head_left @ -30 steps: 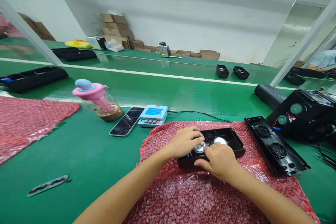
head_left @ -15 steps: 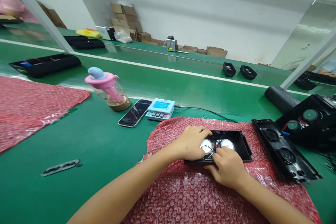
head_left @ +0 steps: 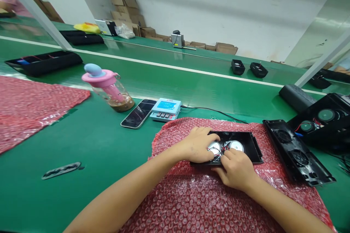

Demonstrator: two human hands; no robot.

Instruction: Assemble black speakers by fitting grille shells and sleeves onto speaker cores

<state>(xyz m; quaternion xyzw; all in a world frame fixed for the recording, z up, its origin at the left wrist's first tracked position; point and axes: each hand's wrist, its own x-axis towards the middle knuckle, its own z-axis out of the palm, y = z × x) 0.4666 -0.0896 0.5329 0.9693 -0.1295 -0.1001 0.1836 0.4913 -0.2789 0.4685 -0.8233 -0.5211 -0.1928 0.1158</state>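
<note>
A black speaker housing (head_left: 251,147) lies open side up on red bubble wrap (head_left: 197,200). Inside it sit two round drivers, a left driver (head_left: 214,148) and a right driver (head_left: 236,146), with thin red and black wires (head_left: 224,147) between them. My left hand (head_left: 199,145) is closed over the housing's left end, fingertips reaching inside by the left driver. At the near wall, my right hand (head_left: 235,169) has its thumb outside and its curled fingers inside, touching the wires. What lies under those fingertips is hidden.
Right of the housing lies a black panel (head_left: 298,153), beside a larger black speaker case (head_left: 325,123). Behind are a blue-white tester (head_left: 166,109), a phone (head_left: 139,113) and a pink-lidded bottle (head_left: 109,87). A grey strip (head_left: 61,170) lies on the left.
The view has shifted slightly, moving most things a little up the picture. Both hands keep nearly the same hold on the housing, with the right fingers still at the wires.
</note>
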